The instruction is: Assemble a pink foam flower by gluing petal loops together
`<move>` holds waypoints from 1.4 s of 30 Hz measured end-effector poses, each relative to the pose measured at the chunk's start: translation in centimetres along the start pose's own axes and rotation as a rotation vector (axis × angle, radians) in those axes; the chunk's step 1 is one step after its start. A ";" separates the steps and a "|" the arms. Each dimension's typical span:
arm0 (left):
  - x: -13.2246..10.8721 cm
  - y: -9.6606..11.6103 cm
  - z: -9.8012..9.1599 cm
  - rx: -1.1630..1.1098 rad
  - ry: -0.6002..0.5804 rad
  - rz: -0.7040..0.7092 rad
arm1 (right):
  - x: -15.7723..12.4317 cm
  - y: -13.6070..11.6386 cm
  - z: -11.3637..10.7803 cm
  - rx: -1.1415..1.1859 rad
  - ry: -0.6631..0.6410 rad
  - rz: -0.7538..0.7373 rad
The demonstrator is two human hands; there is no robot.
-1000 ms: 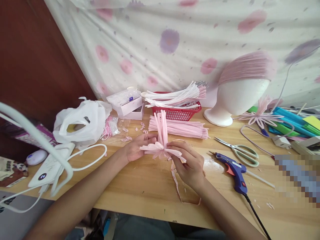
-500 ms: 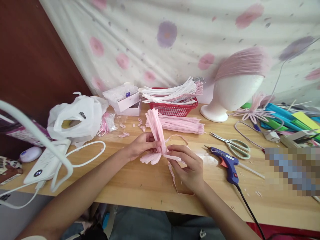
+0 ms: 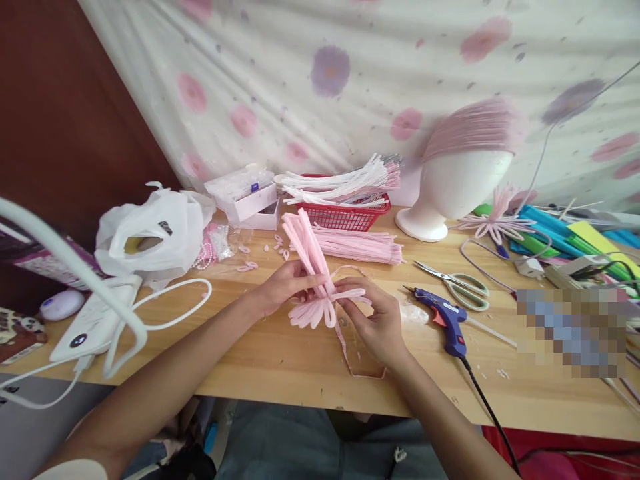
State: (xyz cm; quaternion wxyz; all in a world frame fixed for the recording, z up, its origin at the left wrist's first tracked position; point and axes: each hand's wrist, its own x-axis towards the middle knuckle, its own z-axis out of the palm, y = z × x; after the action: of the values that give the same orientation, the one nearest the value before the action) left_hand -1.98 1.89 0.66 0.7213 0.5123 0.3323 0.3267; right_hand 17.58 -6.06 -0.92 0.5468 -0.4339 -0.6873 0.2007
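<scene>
Scissors (image 3: 447, 277), glue gun (image 3: 443, 309) on table (image 3: 270, 367)

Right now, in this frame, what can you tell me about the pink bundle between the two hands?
The pink bundle looks made of soft, fuzzy strands. Straight lengths rise together, tilting left at the top; below the gathered middle, rounded loops spread like petals. It appears held above the wooden table. The left hand pinches it near the middle, and the right hand holds its right side, partly hiding the loops there.
</scene>
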 end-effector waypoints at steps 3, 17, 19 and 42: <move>-0.2 0.3 1.1 -0.119 0.105 0.051 | 0.1 0.4 0.5 0.022 0.140 0.135; -7.0 3.8 -0.1 0.572 0.263 0.262 | 11.2 -1.8 -6.6 0.176 -0.366 0.079; -8.4 5.3 0.3 0.885 0.325 0.550 | 11.9 -2.1 -6.3 0.143 -0.483 0.059; -0.3 1.4 3.8 -0.418 0.194 -0.013 | -0.8 -5.2 0.9 -0.180 0.313 0.373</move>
State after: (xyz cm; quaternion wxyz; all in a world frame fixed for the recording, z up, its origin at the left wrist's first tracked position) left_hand 0.79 0.02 3.02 0.7786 0.3157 0.3285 0.4315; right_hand 14.86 -9.38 2.19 0.5593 -0.6258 -0.5176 0.1665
